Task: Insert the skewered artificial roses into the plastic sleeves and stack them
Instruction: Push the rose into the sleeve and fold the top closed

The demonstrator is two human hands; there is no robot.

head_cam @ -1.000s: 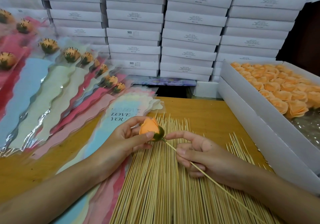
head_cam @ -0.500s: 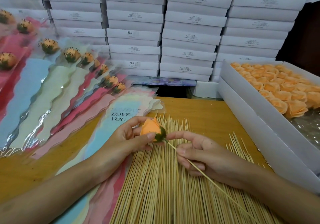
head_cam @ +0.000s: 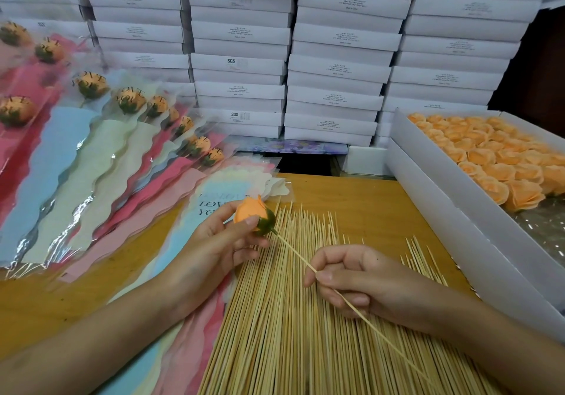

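My left hand (head_cam: 220, 248) pinches an orange artificial rose (head_cam: 252, 215) with a green base between thumb and fingers. A bamboo skewer (head_cam: 293, 252) sticks out of the rose's base and runs down to the right. My right hand (head_cam: 351, 278) grips that skewer partway along, fingers curled round it. Under both hands lies a spread of loose skewers (head_cam: 290, 333). A pile of empty plastic sleeves (head_cam: 214, 199) printed "LOVE YOU" lies just beyond my left hand. Sleeved roses (head_cam: 128, 101) lie stacked in an overlapping row at the left.
An open white box (head_cam: 434, 186) of several orange rose heads (head_cam: 489, 162) stands at the right. Stacked white cartons (head_cam: 305, 58) wall off the back. The wooden table (head_cam: 360, 205) shows between the skewers and the box.
My right hand slid back down the skewer, away from the rose's base. The rose in my left hand stayed about where it was.
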